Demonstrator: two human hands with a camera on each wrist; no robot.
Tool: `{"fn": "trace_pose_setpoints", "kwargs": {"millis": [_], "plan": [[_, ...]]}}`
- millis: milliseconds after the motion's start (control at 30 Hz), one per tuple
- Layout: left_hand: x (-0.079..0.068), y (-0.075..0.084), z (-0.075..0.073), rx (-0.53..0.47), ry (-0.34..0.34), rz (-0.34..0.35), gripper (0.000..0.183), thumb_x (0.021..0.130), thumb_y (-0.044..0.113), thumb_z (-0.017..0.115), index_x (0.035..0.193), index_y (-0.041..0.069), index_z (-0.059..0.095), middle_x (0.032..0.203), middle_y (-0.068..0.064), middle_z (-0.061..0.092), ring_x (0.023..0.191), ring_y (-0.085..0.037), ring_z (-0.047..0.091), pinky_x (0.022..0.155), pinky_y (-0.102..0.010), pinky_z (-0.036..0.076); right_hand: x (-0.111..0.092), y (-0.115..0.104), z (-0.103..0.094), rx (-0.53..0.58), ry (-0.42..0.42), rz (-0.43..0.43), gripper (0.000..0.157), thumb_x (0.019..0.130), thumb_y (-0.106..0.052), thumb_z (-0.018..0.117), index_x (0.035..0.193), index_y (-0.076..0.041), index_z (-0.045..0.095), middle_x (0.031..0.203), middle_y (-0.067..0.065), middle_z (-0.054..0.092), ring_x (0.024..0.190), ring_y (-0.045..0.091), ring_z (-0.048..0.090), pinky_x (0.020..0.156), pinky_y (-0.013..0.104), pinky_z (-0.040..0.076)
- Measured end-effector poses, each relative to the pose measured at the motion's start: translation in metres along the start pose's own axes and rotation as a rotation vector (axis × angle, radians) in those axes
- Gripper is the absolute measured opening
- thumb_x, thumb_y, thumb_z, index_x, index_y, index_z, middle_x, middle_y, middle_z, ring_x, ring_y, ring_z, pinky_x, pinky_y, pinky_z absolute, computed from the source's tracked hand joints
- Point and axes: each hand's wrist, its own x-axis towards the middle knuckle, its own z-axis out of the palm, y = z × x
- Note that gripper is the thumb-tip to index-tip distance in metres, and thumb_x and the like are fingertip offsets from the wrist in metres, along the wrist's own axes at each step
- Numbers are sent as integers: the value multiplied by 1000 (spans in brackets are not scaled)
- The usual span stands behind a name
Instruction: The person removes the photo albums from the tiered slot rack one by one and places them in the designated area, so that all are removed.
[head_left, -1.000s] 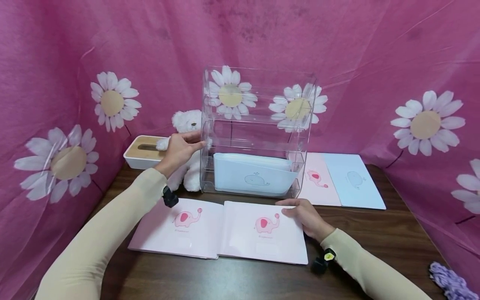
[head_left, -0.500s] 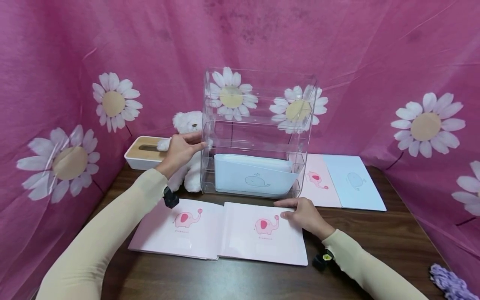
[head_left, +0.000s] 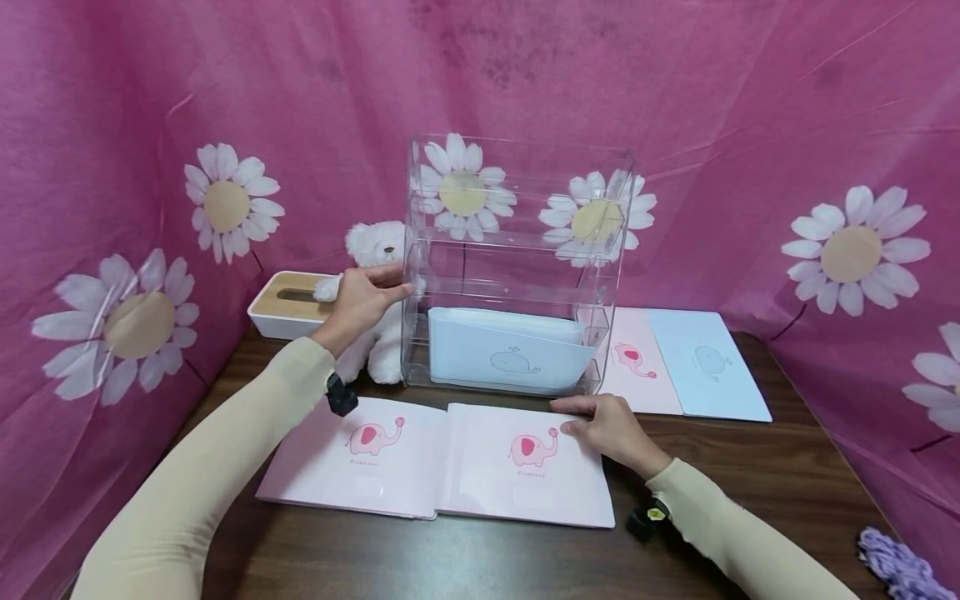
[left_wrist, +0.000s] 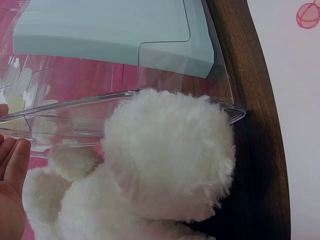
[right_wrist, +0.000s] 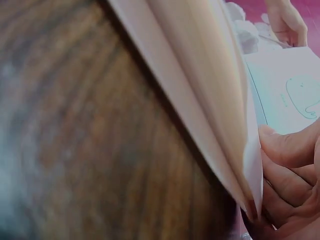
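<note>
A clear tiered rack [head_left: 513,287] stands mid-table, and my left hand [head_left: 362,302] holds its left side, thumb and fingers at the panel edge in the left wrist view. A light-blue whale booklet [head_left: 465,350] sits in its lowest tier. Two pink elephant booklets lie side by side before the rack: a left pink booklet [head_left: 322,475] and a right pink booklet [head_left: 480,475]. At the latter's far right corner my right hand [head_left: 611,433] pinches it, thumb on the cover. The right wrist view shows its page edges [right_wrist: 195,90] spread slightly apart.
A white plush bear [head_left: 384,342] sits against the rack's left side, beside a white tissue box [head_left: 277,325] with a wooden lid. Right of the rack lie another pink booklet [head_left: 645,392] and a blue booklet [head_left: 720,392]. Something purple and knitted [head_left: 900,562] is at the right edge.
</note>
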Motion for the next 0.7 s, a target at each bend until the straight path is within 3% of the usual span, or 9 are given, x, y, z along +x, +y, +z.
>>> {"fn": "trace_pose_setpoints", "kwargs": {"millis": [167, 400, 467, 600, 700], "plan": [[0, 0, -1, 1, 0, 3, 49, 91, 17, 77, 137, 8, 65, 138, -13, 66, 127, -26, 64, 108, -41, 53, -1, -1, -3, 38, 0, 27, 35, 84, -9, 80, 117, -20, 78, 114, -2, 79, 114, 19, 70, 91, 24, 54], [1, -2, -1, 2, -9, -12, 49, 91, 18, 77, 137, 10, 65, 138, -11, 66, 127, -25, 64, 108, -41, 53, -2, -5, -9, 114, 18, 10, 32, 85, -7, 80, 116, -13, 77, 109, 4, 79, 102, 18, 74, 84, 17, 55], [2, -2, 0, 0, -14, -15, 49, 90, 18, 78, 137, 11, 64, 138, -11, 66, 127, -25, 64, 107, -41, 53, -3, -7, -12, 141, 27, 12, 30, 85, -7, 80, 115, -13, 77, 109, 5, 79, 101, 17, 75, 87, 19, 57], [2, -2, 0, -1, -13, -12, 50, 90, 20, 79, 137, 10, 65, 138, -11, 66, 127, -25, 64, 107, -40, 54, -2, -13, -19, 194, 46, -25, 28, 87, -6, 78, 115, -11, 76, 111, 7, 78, 102, 21, 75, 95, 37, 59], [2, -2, -1, -3, -7, -7, 50, 90, 20, 79, 137, 10, 65, 138, -11, 66, 127, -25, 65, 107, -39, 53, -2, -18, -26, 232, 73, -82, 28, 88, -4, 76, 115, -11, 76, 111, 8, 78, 105, 20, 74, 97, 35, 58]]}}
